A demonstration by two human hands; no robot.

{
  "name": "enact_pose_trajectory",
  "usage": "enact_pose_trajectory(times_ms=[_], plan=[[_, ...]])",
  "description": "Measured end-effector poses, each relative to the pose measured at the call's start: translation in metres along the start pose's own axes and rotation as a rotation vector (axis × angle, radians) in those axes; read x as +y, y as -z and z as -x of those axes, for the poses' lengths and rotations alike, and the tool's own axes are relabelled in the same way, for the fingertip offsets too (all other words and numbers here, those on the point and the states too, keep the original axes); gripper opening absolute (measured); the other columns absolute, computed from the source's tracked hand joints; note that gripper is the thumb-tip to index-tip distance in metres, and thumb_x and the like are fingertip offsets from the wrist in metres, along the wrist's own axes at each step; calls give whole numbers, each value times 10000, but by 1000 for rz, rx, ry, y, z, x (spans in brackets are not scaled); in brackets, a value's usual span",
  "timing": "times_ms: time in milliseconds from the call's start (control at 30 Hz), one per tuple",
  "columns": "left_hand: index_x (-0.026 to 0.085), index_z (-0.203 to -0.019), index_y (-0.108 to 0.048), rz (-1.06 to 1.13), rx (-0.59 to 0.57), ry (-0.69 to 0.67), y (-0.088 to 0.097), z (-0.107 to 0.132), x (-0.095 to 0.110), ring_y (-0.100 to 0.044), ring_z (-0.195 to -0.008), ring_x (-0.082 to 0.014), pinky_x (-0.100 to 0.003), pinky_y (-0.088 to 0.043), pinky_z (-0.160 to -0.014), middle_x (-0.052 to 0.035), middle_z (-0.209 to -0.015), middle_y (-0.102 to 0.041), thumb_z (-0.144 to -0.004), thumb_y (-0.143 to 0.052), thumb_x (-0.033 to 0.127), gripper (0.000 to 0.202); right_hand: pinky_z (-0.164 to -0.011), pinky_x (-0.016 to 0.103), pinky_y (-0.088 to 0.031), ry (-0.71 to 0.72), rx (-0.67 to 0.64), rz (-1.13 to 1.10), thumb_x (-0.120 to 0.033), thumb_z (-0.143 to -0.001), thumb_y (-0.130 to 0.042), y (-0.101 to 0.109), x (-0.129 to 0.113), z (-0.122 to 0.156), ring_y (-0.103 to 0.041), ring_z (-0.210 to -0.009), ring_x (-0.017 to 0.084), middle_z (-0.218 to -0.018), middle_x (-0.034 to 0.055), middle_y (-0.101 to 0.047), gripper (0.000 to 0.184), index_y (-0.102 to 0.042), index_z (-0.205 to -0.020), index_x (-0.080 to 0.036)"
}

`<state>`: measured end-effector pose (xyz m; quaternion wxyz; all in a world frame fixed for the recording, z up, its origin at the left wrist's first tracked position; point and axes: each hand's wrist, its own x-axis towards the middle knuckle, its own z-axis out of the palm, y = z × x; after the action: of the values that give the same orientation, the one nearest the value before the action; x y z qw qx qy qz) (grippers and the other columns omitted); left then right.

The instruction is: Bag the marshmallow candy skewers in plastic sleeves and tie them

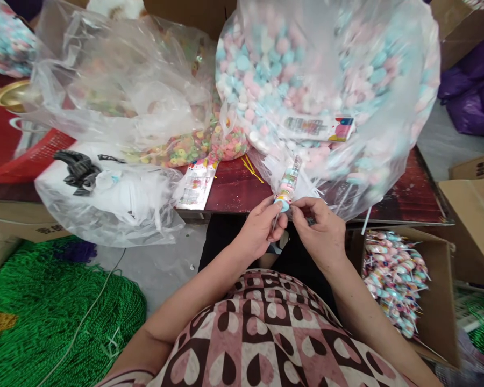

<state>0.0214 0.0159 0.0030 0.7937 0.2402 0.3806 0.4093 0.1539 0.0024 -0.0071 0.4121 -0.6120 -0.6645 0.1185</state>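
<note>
Both my hands meet just below the front edge of a dark red table (234,188). My left hand (262,228) is closed round the lower end of a candy stick (288,180), a thin tube of coloured sweets in clear wrap with a pale blue round sweet at its base. My right hand (320,226) pinches the same stick from the right, fingers pressed together. The stick points up and away, toward a very large clear bag of pink, blue and white round sweets (318,80).
A smaller bag of coloured ring sweets (185,148) and printed paper labels (197,183) lie on the table. A cardboard box with several wrapped candy sticks (395,279) stands at my right. Crumpled clear bags (113,86) fill the left; green netting (56,317) lies on the floor.
</note>
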Motion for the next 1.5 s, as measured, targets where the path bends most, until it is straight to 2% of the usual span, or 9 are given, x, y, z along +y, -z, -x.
enact_pose_trajectory(times_ms=[600, 833, 1000, 1267, 1367, 1433, 1500], plan=[[206, -880, -496, -68, 22, -31, -1, 0, -9, -364, -326, -22, -168, -147, -340, 81, -552, -518, -815, -625, 454, 287, -608, 278, -494, 67, 8, 177, -287, -885, -547, -2, -3, -4, -655, -604, 168, -737, 39, -728, 173, -696, -874, -199], [206, -853, -494, -87, 37, -34, -2, 1, -11, -364, -321, -21, -166, -146, -329, 89, -524, -509, -802, -648, 442, 286, -594, 291, -463, 106, 36, 268, -221, -823, -535, -6, 2, -4, -637, -590, 176, -703, 35, -703, 109, -640, -806, -199], [209, -845, -496, -105, 94, -49, -3, 2, -10, -303, -306, -27, -167, -152, -318, 111, -451, -444, -779, -668, 434, 291, -563, 269, -437, 214, 35, 264, -188, -794, -529, -5, 2, -4, -611, -562, 157, -662, 15, -678, 91, -616, -769, -204], [198, -958, -554, -66, 147, -122, -2, 4, -16, -284, -316, -28, -168, -144, -341, 114, -440, -435, -761, -687, 430, 333, -535, 251, -431, 275, -22, 252, -169, -779, -507, -2, 4, -2, -597, -536, 144, -614, 0, -652, 103, -573, -716, -215], [192, -922, -557, 5, 63, -79, -2, 6, -13, -299, -321, -39, -186, -145, -350, 95, -451, -448, -777, -641, 415, 279, -540, 255, -449, 214, -17, 213, -194, -783, -510, -2, 5, 0, -600, -533, 146, -640, 4, -672, 99, -593, -735, -218], [177, -804, -542, 44, -34, -20, -2, 7, -9, -305, -321, -45, -202, -156, -355, 74, -449, -450, -794, -583, 437, 263, -564, 263, -471, 158, -14, 198, -212, -786, -515, 0, 3, 1, -615, -553, 154, -660, 9, -685, 102, -610, -751, -222], [173, -714, -510, 53, -79, 32, -2, 9, -6, -300, -316, -44, -208, -161, -355, 65, -438, -440, -791, -570, 451, 294, -589, 270, -489, 132, -10, 177, -215, -781, -519, 3, 0, 2, -628, -576, 161, -673, 12, -691, 101, -616, -754, -224]])
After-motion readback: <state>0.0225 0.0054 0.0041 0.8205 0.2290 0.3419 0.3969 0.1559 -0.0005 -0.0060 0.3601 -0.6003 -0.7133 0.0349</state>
